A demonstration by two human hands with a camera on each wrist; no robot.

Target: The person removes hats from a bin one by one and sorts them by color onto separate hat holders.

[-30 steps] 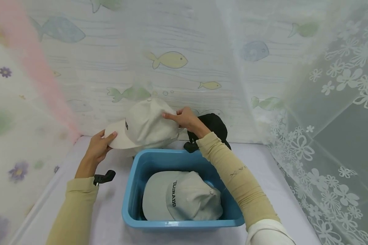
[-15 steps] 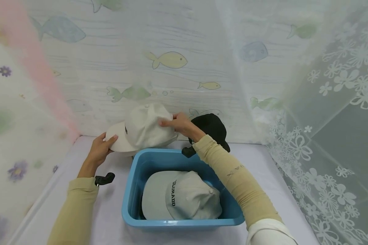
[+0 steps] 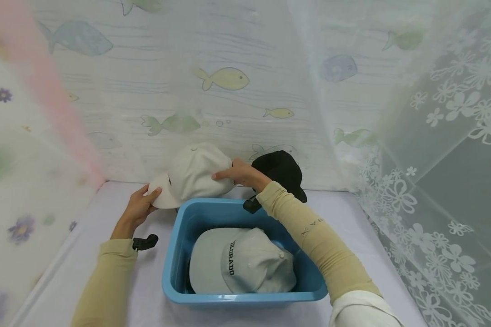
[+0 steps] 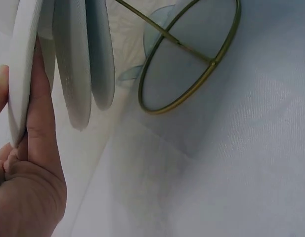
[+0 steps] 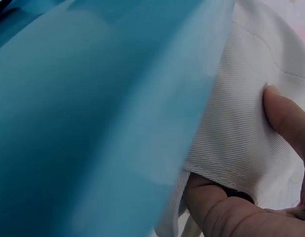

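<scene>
A white baseball cap [image 3: 200, 172] stands behind the blue tub, brim to the left. My left hand [image 3: 140, 208] pinches its brim [image 4: 23, 79] between thumb and fingers. With the thumb outside and fingers under the back edge, my right hand [image 3: 245, 175] grips the cap's rear; the right wrist view shows the cloth [image 5: 236, 108] between them. Two more brims [image 4: 73, 74] hang just beside the held one in the left wrist view. Close by there is a brass-coloured wire stand [image 4: 213, 62] with a ring base.
The blue plastic tub [image 3: 169, 259] sits in front of the hands, with a pale grey lettered cap [image 3: 253, 263] inside. A black cap [image 3: 282, 172] stands behind the right wrist. A fish-printed curtain [image 3: 229, 104] closes off the back of the white-covered table [image 3: 147, 286].
Both hands have lowered the white cap, and it has come down behind the tub. My left hand has moved slightly right and down with the brim. The tub stays put.
</scene>
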